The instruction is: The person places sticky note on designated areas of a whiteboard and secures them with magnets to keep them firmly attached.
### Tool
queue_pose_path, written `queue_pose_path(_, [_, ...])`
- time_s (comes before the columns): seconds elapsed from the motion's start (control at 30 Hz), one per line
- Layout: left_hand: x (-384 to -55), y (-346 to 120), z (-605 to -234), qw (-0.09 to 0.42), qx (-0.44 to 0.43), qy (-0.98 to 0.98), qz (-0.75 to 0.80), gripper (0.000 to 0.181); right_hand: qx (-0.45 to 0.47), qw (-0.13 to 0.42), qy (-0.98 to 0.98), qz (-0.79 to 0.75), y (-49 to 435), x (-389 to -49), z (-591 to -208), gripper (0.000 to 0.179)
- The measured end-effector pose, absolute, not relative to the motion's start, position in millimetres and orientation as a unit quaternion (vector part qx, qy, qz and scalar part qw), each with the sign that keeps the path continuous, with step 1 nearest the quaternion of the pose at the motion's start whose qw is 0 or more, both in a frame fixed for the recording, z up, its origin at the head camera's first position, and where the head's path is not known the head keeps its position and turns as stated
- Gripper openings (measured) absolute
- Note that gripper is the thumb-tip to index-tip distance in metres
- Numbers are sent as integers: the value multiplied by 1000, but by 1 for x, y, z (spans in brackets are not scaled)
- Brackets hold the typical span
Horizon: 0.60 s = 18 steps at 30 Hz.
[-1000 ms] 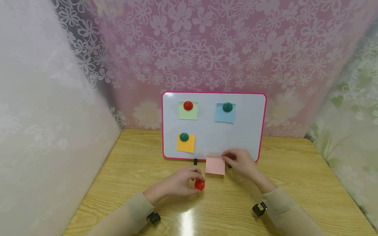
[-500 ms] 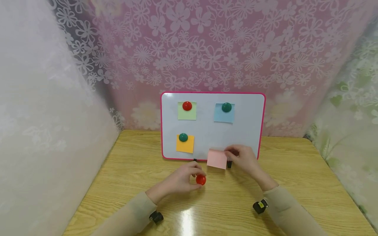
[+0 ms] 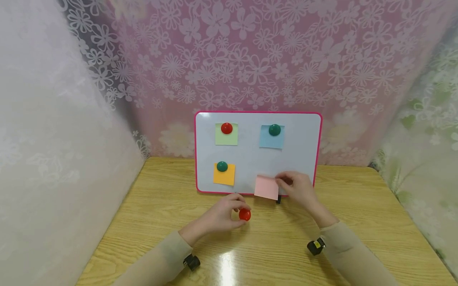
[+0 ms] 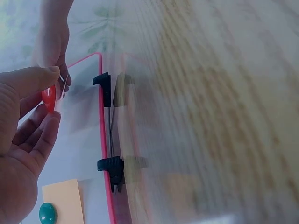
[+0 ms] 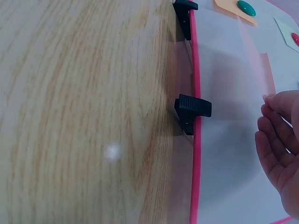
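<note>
Between the thumb and fingers of my left hand (image 3: 223, 214) is a round red magnet (image 3: 245, 214), held in front of the board's lower edge. My right hand (image 3: 298, 190) pinches a pink sticky note (image 3: 266, 187) by its upper right corner, before the lower part of the whiteboard (image 3: 247, 159). In the right wrist view the note (image 5: 267, 70) appears nearly edge-on at the fingertips. Higher on the board, a red magnet (image 3: 227, 128) sits on a green note (image 3: 226, 140) and a green magnet (image 3: 274, 130) on a blue note (image 3: 272, 141).
At lower left on the board is an orange note (image 3: 225, 176) under a green magnet (image 3: 222, 166). Black stand clips (image 5: 194, 107) grip the board's pink-framed bottom edge. A wooden table (image 3: 272, 254) lies below, with a flowered curtain (image 3: 250, 59) behind.
My right hand has raised the pink note up and slightly right, from below the board's edge to in front of its lower part. The left hand has moved slightly up and right with the red magnet.
</note>
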State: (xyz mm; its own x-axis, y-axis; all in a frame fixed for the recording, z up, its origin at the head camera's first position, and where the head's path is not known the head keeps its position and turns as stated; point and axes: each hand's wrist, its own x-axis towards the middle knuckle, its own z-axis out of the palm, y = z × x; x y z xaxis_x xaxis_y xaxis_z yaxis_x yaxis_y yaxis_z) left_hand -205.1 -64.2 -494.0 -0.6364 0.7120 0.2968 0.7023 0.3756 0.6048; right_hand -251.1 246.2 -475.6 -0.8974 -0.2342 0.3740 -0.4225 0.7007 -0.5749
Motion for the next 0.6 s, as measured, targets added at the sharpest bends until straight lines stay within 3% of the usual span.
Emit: queue_pose_path(0.6, [-223, -38, -486, -41, 387, 844, 369, 32, 191, 194, -908, 317, 249, -265, -472, 11])
